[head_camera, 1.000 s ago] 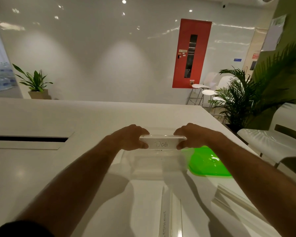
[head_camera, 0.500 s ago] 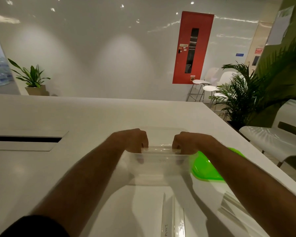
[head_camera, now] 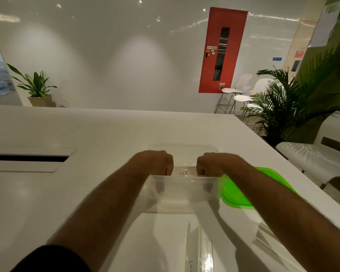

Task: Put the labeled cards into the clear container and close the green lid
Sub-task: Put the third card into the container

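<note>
A clear plastic container stands on the white table in front of me. Both my hands reach down into it. My left hand and my right hand grip the two ends of a stack of white labeled cards; the visible card reads "TIGER". The fingers show through the container's near wall. The green lid lies flat on the table just right of the container, partly under my right forearm. More clear-sleeved cards lie at the table's near edge.
A long cable slot is cut into the table at the left. Another clear card holder lies at the near right. White chairs and a palm stand beyond the table's right edge.
My hands have lowered the card stack from above the container's rim down inside it. The card facing me read "DOG" before; "TIGER" shows now.
</note>
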`<state>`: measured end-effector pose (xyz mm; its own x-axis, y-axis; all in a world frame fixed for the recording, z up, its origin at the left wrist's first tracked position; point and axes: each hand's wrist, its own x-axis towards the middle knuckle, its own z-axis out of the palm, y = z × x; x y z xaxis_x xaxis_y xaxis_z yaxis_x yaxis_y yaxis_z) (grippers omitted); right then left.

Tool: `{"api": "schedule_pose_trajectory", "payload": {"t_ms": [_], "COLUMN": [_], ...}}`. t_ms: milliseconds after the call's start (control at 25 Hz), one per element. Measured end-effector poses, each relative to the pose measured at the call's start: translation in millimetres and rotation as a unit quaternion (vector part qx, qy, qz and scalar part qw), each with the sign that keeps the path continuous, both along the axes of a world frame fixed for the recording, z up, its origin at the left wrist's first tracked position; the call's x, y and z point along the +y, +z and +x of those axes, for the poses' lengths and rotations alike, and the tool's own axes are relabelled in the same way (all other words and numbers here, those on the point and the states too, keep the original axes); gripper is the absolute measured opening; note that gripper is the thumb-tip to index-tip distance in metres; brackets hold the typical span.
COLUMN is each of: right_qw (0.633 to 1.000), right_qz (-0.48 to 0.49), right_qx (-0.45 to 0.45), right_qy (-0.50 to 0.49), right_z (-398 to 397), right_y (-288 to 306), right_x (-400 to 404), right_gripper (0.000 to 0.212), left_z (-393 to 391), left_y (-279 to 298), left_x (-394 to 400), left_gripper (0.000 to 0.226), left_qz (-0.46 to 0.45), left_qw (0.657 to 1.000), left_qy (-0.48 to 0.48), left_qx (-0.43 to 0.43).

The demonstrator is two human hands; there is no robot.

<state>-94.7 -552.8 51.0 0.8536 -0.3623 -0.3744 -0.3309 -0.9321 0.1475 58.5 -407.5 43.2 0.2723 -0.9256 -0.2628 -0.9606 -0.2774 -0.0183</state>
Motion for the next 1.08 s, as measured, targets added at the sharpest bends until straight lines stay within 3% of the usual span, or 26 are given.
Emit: {"api": "schedule_pose_trajectory", "payload": {"t_ms": [200,320,480,600,760,1080], "right_qw": [0.997,0.983,0.949,0.934,0.918,0.892], "right_qz": [0.059,0.093,0.033,-0.019,-0.091,-0.140], "right_qx": [-0.057,-0.157,-0.313,-0.356,-0.386,-0.428], "right_qy": [-0.007,-0.032,-0.010,-0.010,-0.019,-0.030], "right_z": [-3,-11,-22,-30,-42,-67], "right_y": [11,21,22,13,0,-14], "right_x": [3,4,10,19,37,71], "right_gripper": [0.032,0.047,0.068,0.088,0.095,0.098], "left_z": [-6,-7,-14,-23,-38,-66], "left_y": [12,23,26,21,14,2], "left_x": [6,16,31,40,55,84], "left_gripper": [0.030,0.045,0.065,0.085,0.105,0.110], "left_qz": [-0.043,-0.095,-0.258,-0.356,-0.378,-0.396], "left_qw": [0.997,0.992,0.966,0.928,0.911,0.893], "left_qy": [-0.004,-0.008,0.019,0.030,0.090,0.116], "left_qx": [0.071,0.088,-0.012,-0.111,-0.141,-0.180]}}
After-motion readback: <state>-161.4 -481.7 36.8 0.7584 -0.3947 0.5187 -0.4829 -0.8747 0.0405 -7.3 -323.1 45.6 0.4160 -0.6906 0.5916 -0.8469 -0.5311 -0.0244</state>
